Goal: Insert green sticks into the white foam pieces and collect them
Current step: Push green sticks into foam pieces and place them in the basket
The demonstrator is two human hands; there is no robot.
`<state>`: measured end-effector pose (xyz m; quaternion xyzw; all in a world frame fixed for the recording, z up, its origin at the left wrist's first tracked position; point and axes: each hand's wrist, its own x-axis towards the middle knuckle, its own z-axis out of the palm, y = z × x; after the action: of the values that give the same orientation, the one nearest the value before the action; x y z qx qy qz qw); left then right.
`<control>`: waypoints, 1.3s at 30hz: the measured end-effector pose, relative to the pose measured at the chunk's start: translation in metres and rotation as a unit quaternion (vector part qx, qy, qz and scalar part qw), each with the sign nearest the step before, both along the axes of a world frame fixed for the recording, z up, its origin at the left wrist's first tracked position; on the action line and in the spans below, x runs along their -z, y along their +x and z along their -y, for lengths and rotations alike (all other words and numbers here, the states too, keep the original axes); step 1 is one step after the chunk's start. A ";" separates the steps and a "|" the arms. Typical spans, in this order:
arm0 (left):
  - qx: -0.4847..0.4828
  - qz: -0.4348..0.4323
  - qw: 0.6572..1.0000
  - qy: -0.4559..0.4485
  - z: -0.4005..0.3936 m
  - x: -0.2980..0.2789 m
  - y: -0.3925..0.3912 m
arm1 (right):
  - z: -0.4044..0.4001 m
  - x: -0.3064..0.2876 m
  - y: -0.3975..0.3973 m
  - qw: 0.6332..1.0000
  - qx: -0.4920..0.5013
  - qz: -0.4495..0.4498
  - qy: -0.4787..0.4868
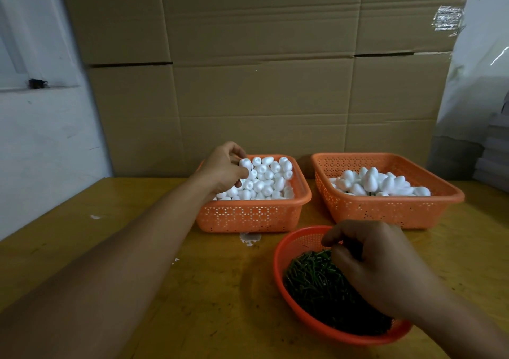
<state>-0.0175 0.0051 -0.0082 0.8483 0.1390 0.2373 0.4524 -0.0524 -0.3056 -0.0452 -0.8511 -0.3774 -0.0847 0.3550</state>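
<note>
Here we reached both ways: left hand (224,170) pinched foam piece (246,164) in left basket (248,215); right hand (369,262) curled over green sticks (311,276), grip contents hidden. Advice: lift one stick only, centre it on foam.

Looks like a small packing/assembly workshop or stockroom, not a home. Stacked flat cardboard cartons (261,64) wall off the back of a scuffed wooden bench (137,248). Bulk parts sit sorted in orange perforated plastic baskets (248,215): loose white foam pieces (264,177) by the hundred, a round basket of green sticks (316,281). Plastic sheeting (479,55) hangs at right, plain white wall (41,138) at left.
</note>
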 end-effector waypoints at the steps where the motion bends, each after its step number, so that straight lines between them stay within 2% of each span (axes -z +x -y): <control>1: 0.009 0.024 1.000 0.001 0.004 -0.002 -0.006 | 0.000 0.000 -0.001 1.000 0.000 0.000 -0.006; 5: 0.027 0.081 0.996 0.034 0.026 -0.008 -0.034 | -0.001 -0.003 -0.002 0.999 0.010 0.006 -0.045; 8: 0.077 0.101 0.991 0.037 0.043 -0.003 -0.049 | -0.002 -0.004 -0.002 0.995 0.022 0.017 -0.099; 11: 0.146 0.095 0.985 0.010 0.058 0.006 -0.063 | -0.002 -0.005 -0.002 0.986 0.023 0.038 -0.160; 17: 0.249 0.063 0.965 -0.059 0.086 0.022 -0.092 | -0.001 -0.006 -0.006 0.960 0.030 0.019 -0.276; 26: 0.327 0.073 0.941 -0.048 0.108 0.041 -0.104 | -0.004 -0.003 -0.007 0.938 0.020 0.027 -0.345; 33: 0.288 0.069 0.934 -0.199 0.110 0.041 -0.104 | -0.006 -0.001 -0.007 0.943 -0.010 0.012 -0.333; 39: 0.295 0.043 0.888 -0.351 0.115 0.042 -0.105 | -0.008 0.002 -0.006 0.944 -0.010 0.017 -0.330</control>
<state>-0.1228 -0.1100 -0.0498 0.6254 -0.0626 0.0646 0.7751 -0.0588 -0.2979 -0.0467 -0.9151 -0.3989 0.0336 0.0486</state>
